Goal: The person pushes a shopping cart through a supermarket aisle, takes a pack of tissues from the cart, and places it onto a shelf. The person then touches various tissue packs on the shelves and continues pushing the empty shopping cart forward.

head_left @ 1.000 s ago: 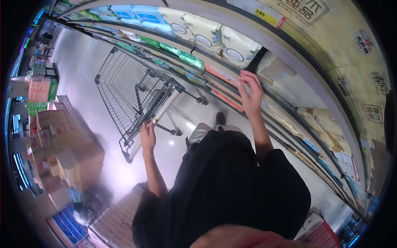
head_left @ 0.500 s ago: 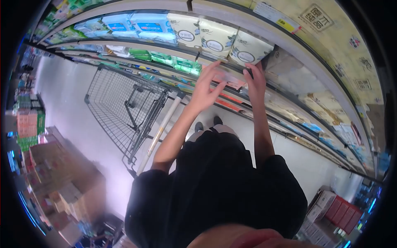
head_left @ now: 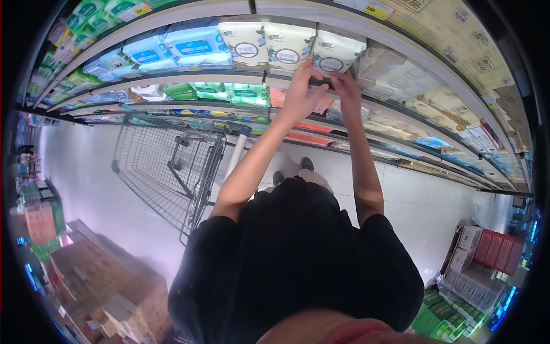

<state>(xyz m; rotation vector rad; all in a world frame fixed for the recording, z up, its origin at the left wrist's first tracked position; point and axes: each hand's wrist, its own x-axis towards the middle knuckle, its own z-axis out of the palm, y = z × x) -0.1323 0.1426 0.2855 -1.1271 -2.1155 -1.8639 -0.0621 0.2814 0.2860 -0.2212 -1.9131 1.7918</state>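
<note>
Cream tissue packs with round labels stand side by side on the shelf in front of me. My left hand (head_left: 303, 92) reaches to the shelf front, fingers bent and thumb apart, its fingertips at the lower left corner of the rightmost cream tissue pack (head_left: 339, 46). At that pack's lower right edge is my right hand (head_left: 347, 92), with thumb and fingers apart and fingertips against the wrapper. Neither hand is wrapped around the pack. Left of it stands another cream tissue pack (head_left: 289, 43), with a third cream pack (head_left: 243, 40) beyond.
Blue packs (head_left: 197, 43) continue the row leftward; green packs (head_left: 249, 93) lie one shelf lower. A wire shopping cart (head_left: 166, 166) stands left of me. Cardboard boxes (head_left: 109, 269) are stacked at lower left, and red and white cartons (head_left: 498, 252) at lower right.
The view has turned and shifted, so the shelves appear more level. Both hands have come closer to the rightmost cream pack, the left one moving right toward its lower corner.
</note>
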